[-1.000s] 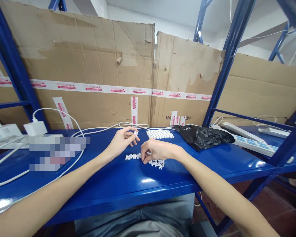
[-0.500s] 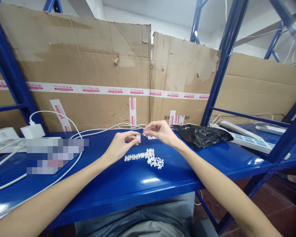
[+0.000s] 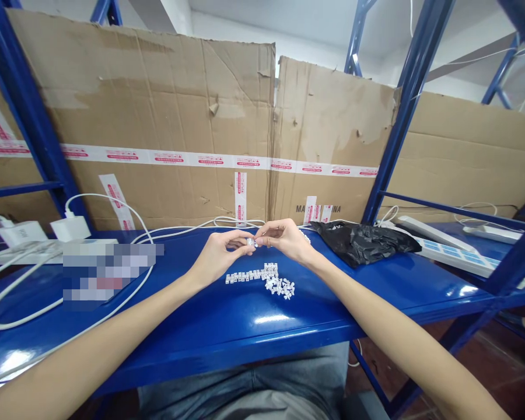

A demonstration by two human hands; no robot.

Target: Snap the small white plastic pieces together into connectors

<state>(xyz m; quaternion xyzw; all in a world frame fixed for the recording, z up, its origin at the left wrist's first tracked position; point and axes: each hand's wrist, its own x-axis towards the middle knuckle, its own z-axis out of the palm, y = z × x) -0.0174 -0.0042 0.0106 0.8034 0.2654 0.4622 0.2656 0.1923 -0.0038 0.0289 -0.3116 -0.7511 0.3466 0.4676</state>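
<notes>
My left hand [image 3: 223,251] is closed in a pinch round a small white plastic block [image 3: 250,241], held above the blue table [image 3: 192,332]. Against the near side of that block, my right hand [image 3: 285,238] has its thumb and fingertips pressed together; the tiny white piece in them is mostly hidden. Below the hands runs a row of similar white blocks [image 3: 245,276], with a few more at its right end. A loose pile of tiny white plastic pieces [image 3: 280,287] lies just in front of that end. More white parts [image 3: 306,237] show partly behind my right hand.
A crumpled black plastic bag [image 3: 365,242] lies to the right, before white strips with blue panels [image 3: 457,254]. White chargers [image 3: 70,227] and looping cables [image 3: 131,286] fill the left side. Cardboard sheets [image 3: 166,105] stand along the back, between blue rack posts [image 3: 389,157].
My right hand has brought its tiny piece left to the block, so both hands' fingertips now meet. The whole view has shifted slightly, with the scene sliding right.
</notes>
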